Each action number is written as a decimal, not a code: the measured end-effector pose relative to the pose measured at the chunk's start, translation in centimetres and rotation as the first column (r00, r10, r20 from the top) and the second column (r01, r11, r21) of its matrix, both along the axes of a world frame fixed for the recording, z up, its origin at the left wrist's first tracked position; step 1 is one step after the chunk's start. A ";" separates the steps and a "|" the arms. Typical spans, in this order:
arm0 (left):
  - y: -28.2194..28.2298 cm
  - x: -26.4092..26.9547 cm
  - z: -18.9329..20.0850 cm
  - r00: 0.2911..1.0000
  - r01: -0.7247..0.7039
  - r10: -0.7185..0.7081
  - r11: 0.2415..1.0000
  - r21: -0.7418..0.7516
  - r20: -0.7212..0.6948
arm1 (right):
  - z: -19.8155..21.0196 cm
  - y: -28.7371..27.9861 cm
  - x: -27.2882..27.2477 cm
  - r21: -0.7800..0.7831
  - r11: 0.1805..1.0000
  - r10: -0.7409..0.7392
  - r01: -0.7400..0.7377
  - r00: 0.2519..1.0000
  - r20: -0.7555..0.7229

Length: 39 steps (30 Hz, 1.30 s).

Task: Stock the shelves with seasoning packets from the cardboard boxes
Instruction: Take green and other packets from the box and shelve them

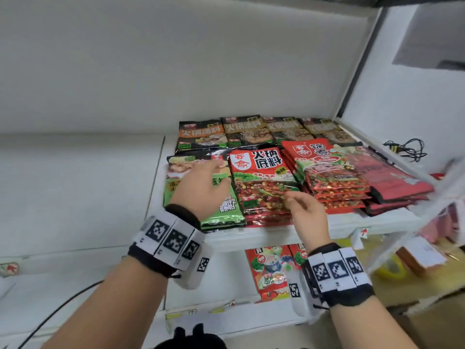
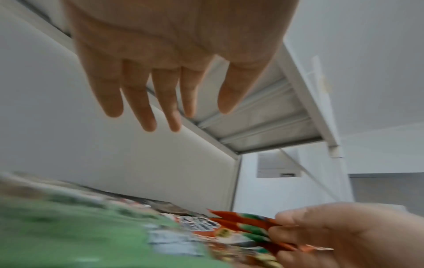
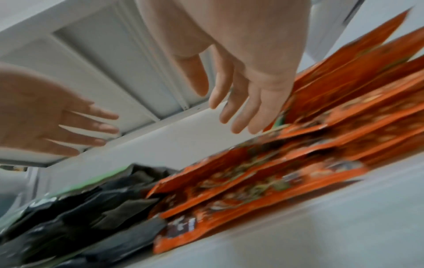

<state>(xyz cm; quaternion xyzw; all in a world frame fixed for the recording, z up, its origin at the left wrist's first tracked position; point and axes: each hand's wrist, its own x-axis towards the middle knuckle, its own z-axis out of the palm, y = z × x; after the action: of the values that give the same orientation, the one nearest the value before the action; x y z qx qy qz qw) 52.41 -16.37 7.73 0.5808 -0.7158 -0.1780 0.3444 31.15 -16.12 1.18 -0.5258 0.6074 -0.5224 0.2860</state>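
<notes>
Both hands are up at the white shelf point(image 1: 281, 235), where seasoning packets lie flat in overlapping stacks so each printed face shows from the front. The left hand point(image 1: 201, 187) hovers over the green packet stack point(image 1: 221, 212) at the shelf's left end, fingers straight and spread, holding nothing; the left wrist view shows the palm clear of the packets below it. The right hand point(image 1: 305, 210) sits at the front right corner of the red hot-pot base stack point(image 1: 261, 182), fingers loosely extended and likewise empty in the right wrist view, though whether its fingertips touch the packet edge cannot be told. Just to the right lies a second red stack point(image 1: 334, 177), fanned forward like steps, and beside it dark red packets point(image 1: 400, 182) angled toward the shelf's end. Behind them a row of dark soup-base packets point(image 1: 241, 132) fills the back. More red packets point(image 1: 271, 270) stand on the lower shelf, and a cardboard box point(image 1: 427, 323) shows at the lower right. With both hands free over neighbouring stacks, this looks like squaring and tidying the piles, probably so more stock fits.
</notes>
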 end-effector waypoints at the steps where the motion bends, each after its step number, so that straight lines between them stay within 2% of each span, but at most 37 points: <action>1: 0.4 -2.1 0.1 0.998 0.062 -0.062 0.998 0.021 0.013 | 0.0 0.7 -1.7 0.003 1.000 -0.014 0.014 1.000 0.019; 5: 2.0 -12.3 -0.6 0.956 0.291 -0.293 0.954 0.074 0.023 | -0.4 4.5 -10.6 0.031 0.994 -0.109 0.107 0.991 0.073; 9: 4.8 -24.4 -2.9 0.860 0.501 -0.510 0.848 0.174 0.009 | -0.9 10.8 -23.3 0.094 0.944 -0.321 0.315 0.946 0.051; 13: 7.5 -35.3 -5.5 0.743 0.650 -0.668 0.710 0.271 -0.032 | -2.4 18.4 -34.8 0.157 0.790 -0.606 0.593 0.793 0.055; 16: 8.9 -42.1 -6.5 0.657 0.719 -0.753 0.618 0.319 -0.022 | -3.6 23.6 -40.5 0.241 0.686 -0.710 0.686 0.704 0.016; 20: 10.1 -50.2 -6.1 0.568 0.805 -0.819 0.535 0.257 -0.075 | -4.1 27.9 -46.5 0.294 0.536 -0.830 0.791 0.557 0.014; 22: 10.1 -54.0 -5.9 0.511 0.848 -0.855 0.484 0.216 -0.091 | -4.7 29.0 -49.0 0.327 0.467 -0.878 0.822 0.476 0.059; 25: 9.5 -59.7 -6.1 0.443 0.888 -0.889 0.418 0.191 -0.115 | -6.5 29.7 -52.2 0.413 0.388 -0.914 0.824 0.401 0.060; 28: 8.6 -65.1 -7.0 0.359 0.922 -0.930 0.341 0.186 -0.078 | -9.0 28.9 -54.9 0.554 0.312 -0.923 0.772 0.384 -0.016; 29: 8.1 -67.0 -7.5 0.330 0.930 -0.942 0.314 0.192 -0.058 | -10.0 28.3 -55.6 0.611 0.295 -0.907 0.735 0.416 -0.062; 31: 7.5 -70.8 -8.7 0.289 0.930 -0.957 0.283 0.233 0.009 | -12.0 26.7 -56.4 0.737 0.231 -0.823 0.635 0.532 -0.200; 34: 7.4 -75.9 -11.7 0.214 0.893 -0.963 0.260 0.367 0.161 | -14.5 25.6 -56.5 0.834 0.097 -0.774 0.544 0.567 -0.280; 37: 8.0 -79.6 -16.0 0.045 0.808 -0.944 0.227 0.544 0.328 | -16.2 25.5 -55.9 0.872 0.014 -0.825 0.489 0.499 -0.266; 39: 8.3 -81.1 -19.0 -0.035 0.709 -0.913 0.264 0.653 0.407 | -16.4 25.4 -55.3 0.912 -0.018 -0.875 0.410 0.436 -0.213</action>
<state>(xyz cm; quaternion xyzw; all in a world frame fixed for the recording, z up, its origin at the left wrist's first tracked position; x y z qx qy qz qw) -28.66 -8.06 -11.29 0.0876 -0.9515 -0.1795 -0.2339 -24.20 9.23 -15.18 0.2093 0.8688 -0.2829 0.3484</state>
